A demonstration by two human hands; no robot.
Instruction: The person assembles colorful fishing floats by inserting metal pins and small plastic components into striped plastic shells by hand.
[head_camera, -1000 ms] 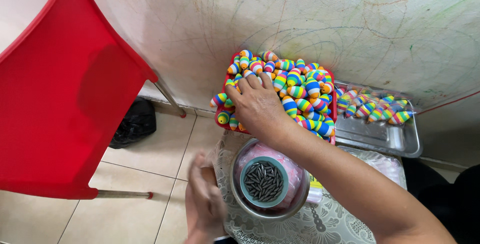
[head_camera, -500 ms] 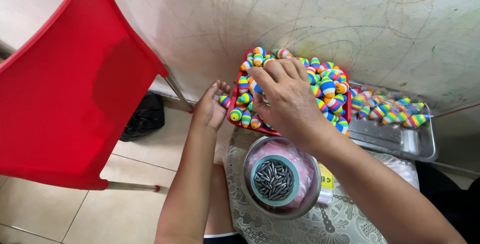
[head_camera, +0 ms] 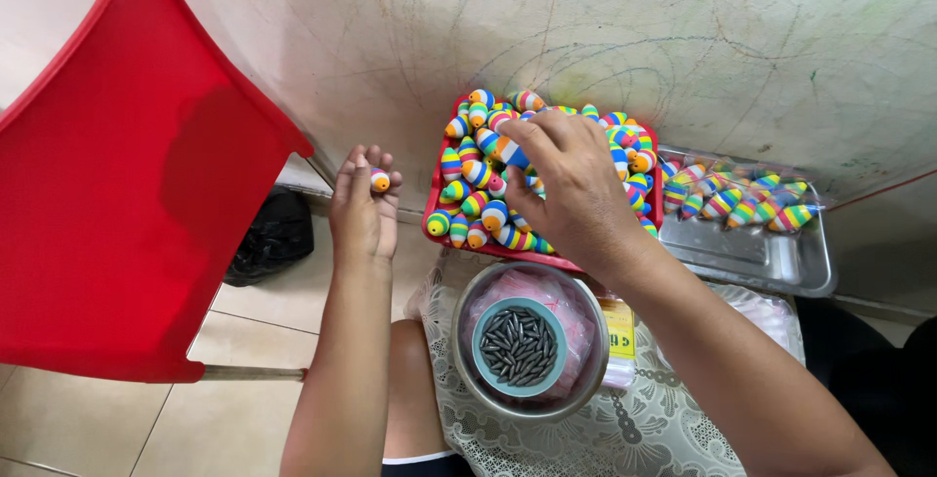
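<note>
Fingers of our left hand (head_camera: 363,206) pinched one striped float (head_camera: 380,180) at the tips, held just left of the red tray (head_camera: 429,206). Our right hand (head_camera: 574,187) sat over the tray's float pile (head_camera: 478,184), fingers curled on a blue-white float (head_camera: 506,150). A steel bowl (head_camera: 470,379) with a teal cup (head_camera: 518,347) of dark pellets stood near; metal tray (head_camera: 771,257) to the right, red chair (head_camera: 117,194) left.

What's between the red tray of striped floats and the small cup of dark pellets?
Head view: only the metal bowl's rim and pink bag inside it; the pellet cup sits in that bowl, below red tray.
</note>
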